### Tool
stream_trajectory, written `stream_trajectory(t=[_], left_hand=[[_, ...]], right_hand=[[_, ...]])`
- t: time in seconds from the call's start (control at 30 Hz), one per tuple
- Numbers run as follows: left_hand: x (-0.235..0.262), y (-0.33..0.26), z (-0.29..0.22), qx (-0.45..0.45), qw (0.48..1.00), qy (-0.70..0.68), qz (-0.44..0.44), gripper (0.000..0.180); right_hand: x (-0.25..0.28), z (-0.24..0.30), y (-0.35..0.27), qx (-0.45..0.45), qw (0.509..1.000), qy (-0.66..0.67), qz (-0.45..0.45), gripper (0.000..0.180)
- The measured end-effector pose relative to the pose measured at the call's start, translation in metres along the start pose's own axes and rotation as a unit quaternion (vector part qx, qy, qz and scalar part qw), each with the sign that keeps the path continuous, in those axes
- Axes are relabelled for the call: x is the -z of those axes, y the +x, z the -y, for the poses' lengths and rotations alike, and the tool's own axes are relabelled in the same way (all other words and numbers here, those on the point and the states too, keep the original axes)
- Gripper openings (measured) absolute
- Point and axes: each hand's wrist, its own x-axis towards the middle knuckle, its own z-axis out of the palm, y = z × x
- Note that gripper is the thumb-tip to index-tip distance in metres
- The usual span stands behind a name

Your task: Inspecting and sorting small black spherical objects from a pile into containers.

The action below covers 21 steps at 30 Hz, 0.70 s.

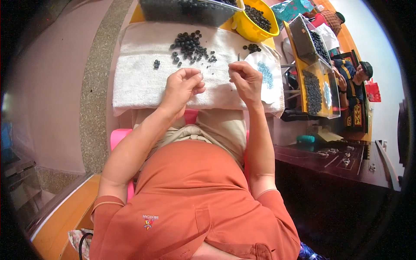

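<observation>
Over a white towel (143, 82), my left hand (185, 86) is closed, thumb and forefinger pinched together; what lies between them is too small to make out. To its right, my right hand (246, 81) is also closed, and a thin dark stick-like tool (238, 57) sticks up from its fingers. Beyond my hands a loose pile of small black round pieces (189, 44) is spread on the towel, some with a hole in the middle. Small pale blue pieces (265, 74) lie on a white sheet (272, 96) beside my right hand.
At the towel's far side stand a clear bin (186, 12) of black pieces and a yellow bowl (242, 27) filled with more. On the right, clear boxes (323, 89) hold black and whitish pieces. Another person (353, 78) in a dark cap sits beyond them.
</observation>
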Motion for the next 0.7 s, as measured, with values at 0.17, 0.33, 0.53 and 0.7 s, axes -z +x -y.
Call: stream_trajectory(t=[0.17,0.33,0.53,0.7], left_hand=[[0.002,0.002,0.001,0.007,1.000,-0.003,0.020,0.016],[0.000,0.000,-0.002,0.004,0.998,-0.006,0.057,0.015],[0.002,0.000,0.000,0.004,0.998,-0.023,0.058,0.012],[0.002,0.001,0.004,-0.001,0.997,-0.044,0.067,0.012]], right_hand=[[-0.012,0.007,-0.001,-0.083,0.991,0.043,0.099,0.020],[-0.030,0.006,0.002,-0.114,0.971,0.135,0.163,0.021],[-0.032,0.003,0.003,-0.134,0.963,0.143,0.184,0.017],[-0.032,-0.001,-0.001,-0.108,0.967,0.165,0.164,0.017]])
